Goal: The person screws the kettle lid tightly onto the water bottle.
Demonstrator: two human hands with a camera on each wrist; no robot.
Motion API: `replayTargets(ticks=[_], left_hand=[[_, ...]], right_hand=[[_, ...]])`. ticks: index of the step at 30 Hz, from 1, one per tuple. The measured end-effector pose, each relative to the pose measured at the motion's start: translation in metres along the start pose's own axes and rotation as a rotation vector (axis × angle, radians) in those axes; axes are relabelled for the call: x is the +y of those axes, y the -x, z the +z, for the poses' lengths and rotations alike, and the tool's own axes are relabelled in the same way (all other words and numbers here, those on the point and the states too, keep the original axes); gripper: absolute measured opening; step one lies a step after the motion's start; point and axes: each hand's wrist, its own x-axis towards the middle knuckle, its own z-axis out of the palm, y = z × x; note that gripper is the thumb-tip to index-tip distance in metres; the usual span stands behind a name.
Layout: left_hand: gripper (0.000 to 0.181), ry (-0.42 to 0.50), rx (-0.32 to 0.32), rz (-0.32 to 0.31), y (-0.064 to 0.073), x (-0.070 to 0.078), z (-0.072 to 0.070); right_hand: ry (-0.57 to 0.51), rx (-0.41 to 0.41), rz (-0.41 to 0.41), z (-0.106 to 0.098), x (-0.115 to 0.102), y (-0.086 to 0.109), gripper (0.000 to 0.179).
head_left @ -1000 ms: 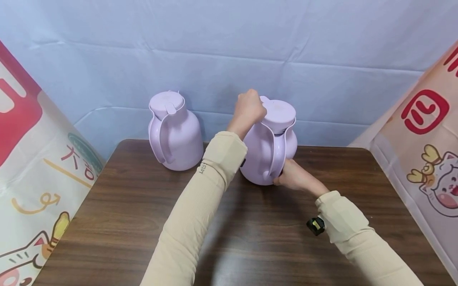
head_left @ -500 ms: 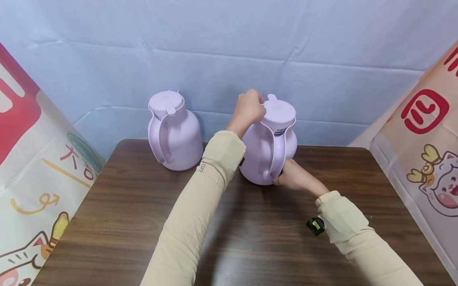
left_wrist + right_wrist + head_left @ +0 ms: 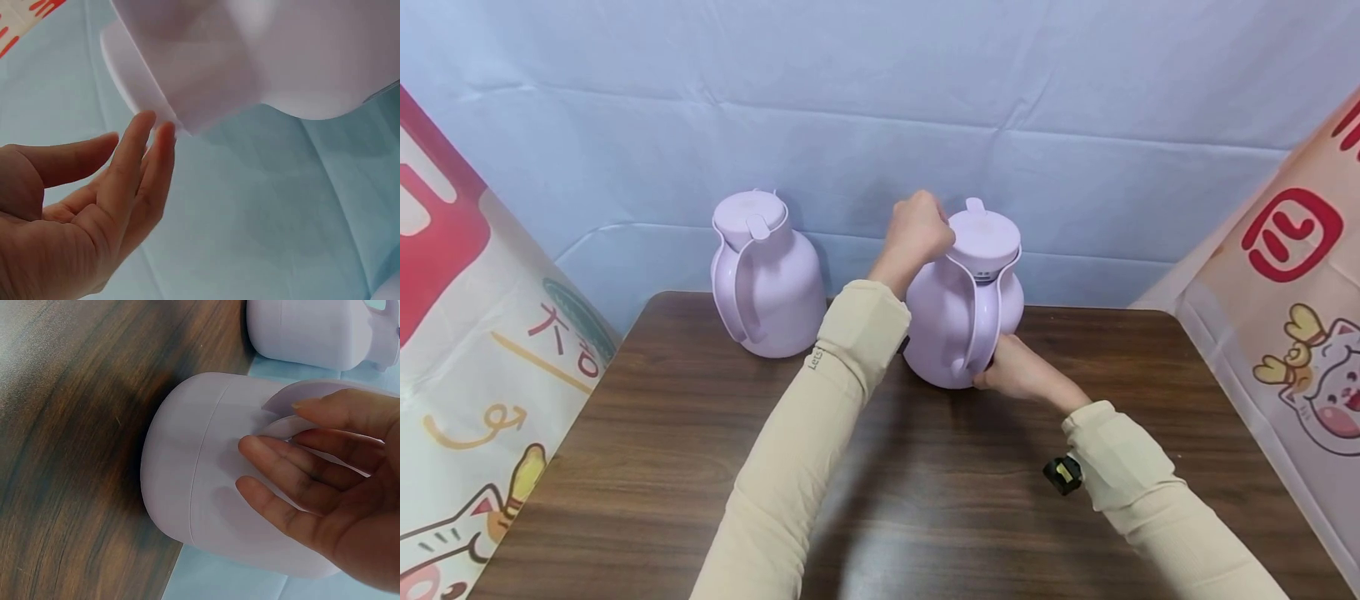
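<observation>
Two lilac thermos jugs stand upright on the table. At the right jug [image 3: 934, 321], my left hand [image 3: 917, 229] is beside the round lid [image 3: 987, 240]. In the left wrist view its fingers [image 3: 128, 156] reach up, fairly straight, with tips at the lid's edge; the thumb stands apart. The lid's small tab points to the back, and a dark band with a label shows beneath the lid. Low on the jug's handle [image 3: 983, 325], my right hand [image 3: 1018, 368] pinches the lower end between thumb and fingers, as the right wrist view shows [image 3: 281, 428].
The other thermos jug [image 3: 782, 292] stands to the left, its lid seated and its tab toward the handle. Behind the brown wooden table [image 3: 647, 467] hangs a pale blue cloth [image 3: 880, 108]. Printed cloths rise at the left [image 3: 445, 400] and right [image 3: 1300, 333].
The right jug's lid has turned, its tab shifting rightward along the back. My left hand has drawn slightly left from the lid. The right hand keeps its place on the handle.
</observation>
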Motion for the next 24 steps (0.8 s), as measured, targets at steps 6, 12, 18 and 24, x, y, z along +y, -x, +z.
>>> replayTargets(ticks=[6,12,18,24], left_hand=[[0.02,-0.024,0.009,0.007,0.002,0.002,0.002],[0.026,-0.02,0.008,0.01,-0.001,0.001,0.005],[0.024,-0.006,0.0,0.006,-0.005,-0.001,0.006],[0.013,0.012,-0.03,0.002,-0.008,-0.002,0.007]], right_hand=[[-0.001,-0.005,-0.003,-0.001,0.0,0.0,0.03],[0.0,0.0,-0.007,0.0,0.0,0.0,0.03],[0.0,0.001,-0.006,0.0,0.0,0.001,0.028],[-0.003,-0.003,-0.008,0.0,-0.001,0.0,0.028]])
